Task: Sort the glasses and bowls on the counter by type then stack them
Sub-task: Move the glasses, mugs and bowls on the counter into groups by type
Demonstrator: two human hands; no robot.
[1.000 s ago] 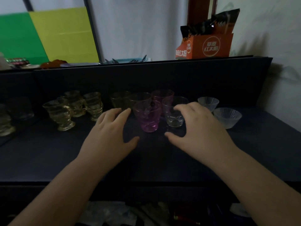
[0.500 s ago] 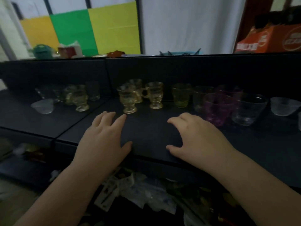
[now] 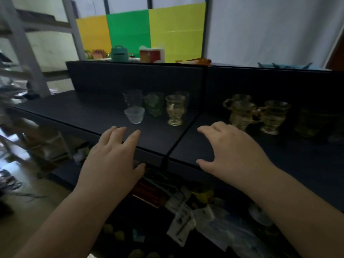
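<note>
Fingers (image 3: 119, 133) spread, both hands empty over the desk (image 3: 158, 144); best take the bowl (image 3: 134, 114) by its rim.

bowl (image 3: 134, 115) before glasses (image 3: 154, 104) on counter (image 3: 74, 112) | mugs (image 3: 256, 116) right

both forearms are showing bare up to the frame's lower edge, with no sleeve in sight. the left hand (image 3: 111, 164) and right hand (image 3: 234, 151) are wearing no gloves, rings, watch or bracelet; fingernails are looking short and unpainted.
</note>
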